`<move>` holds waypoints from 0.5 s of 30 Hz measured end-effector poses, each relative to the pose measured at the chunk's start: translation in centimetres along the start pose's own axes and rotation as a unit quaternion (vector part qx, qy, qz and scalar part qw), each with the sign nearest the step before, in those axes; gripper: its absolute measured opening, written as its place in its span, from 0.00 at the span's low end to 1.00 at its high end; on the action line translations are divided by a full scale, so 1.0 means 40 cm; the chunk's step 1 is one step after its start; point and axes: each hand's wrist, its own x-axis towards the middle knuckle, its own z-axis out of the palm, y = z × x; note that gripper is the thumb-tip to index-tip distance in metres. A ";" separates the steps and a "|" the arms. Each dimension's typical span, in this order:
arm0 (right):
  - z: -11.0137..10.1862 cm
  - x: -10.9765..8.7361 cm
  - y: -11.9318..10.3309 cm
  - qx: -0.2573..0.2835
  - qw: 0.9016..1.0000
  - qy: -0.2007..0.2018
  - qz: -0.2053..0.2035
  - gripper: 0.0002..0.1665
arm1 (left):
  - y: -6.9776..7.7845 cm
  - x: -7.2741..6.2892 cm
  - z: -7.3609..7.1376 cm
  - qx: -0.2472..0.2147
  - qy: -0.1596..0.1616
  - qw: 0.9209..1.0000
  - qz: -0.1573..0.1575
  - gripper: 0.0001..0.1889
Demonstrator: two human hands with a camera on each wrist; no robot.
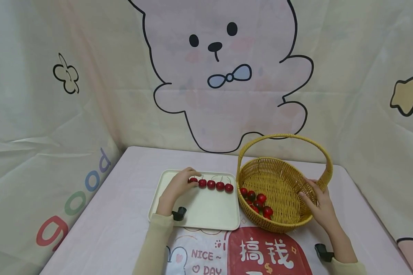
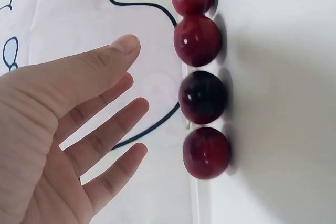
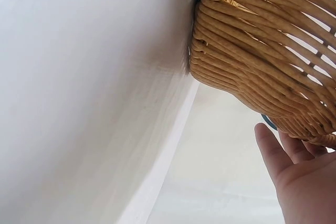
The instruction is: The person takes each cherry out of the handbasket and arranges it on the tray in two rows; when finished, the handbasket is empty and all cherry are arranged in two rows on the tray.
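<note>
On the table (image 1: 124, 198) we have the tray (image 1: 206, 214) at left and the basket (image 1: 282, 226) just to its right. A row of cherries (image 1: 211, 185) runs along the tray's far side; more lie in the basket's left part. We find the left hand (image 1: 183, 182) at the row's left end, the right hand (image 1: 319, 202) at the basket's right rim. Behind the table hangs the cloth (image 1: 365, 114).

Beside my left fingers (image 2: 118, 124), round glossy cherries (image 1: 211, 185) shine deep red on a plain cream rectangular tray (image 1: 210, 210); by my right fingers (image 3: 273, 153), the curved wicker basket (image 1: 261, 173) shows a golden-yellow weave in close ridges.
</note>
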 end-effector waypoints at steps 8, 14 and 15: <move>-0.001 0.000 -0.002 -0.003 1.000 -0.004 0.007 0.33 | 0.043 0.010 0.015 0.017 -0.007 0.999 0.043 0.14; -0.001 0.000 -0.004 -0.002 1.000 -0.002 0.004 0.33 | 0.098 0.013 0.019 0.021 -0.013 0.997 0.070 0.15; -0.001 0.000 -0.004 -0.002 1.000 -0.002 0.004 0.33 | 0.109 0.015 0.021 0.020 -0.016 0.997 0.079 0.15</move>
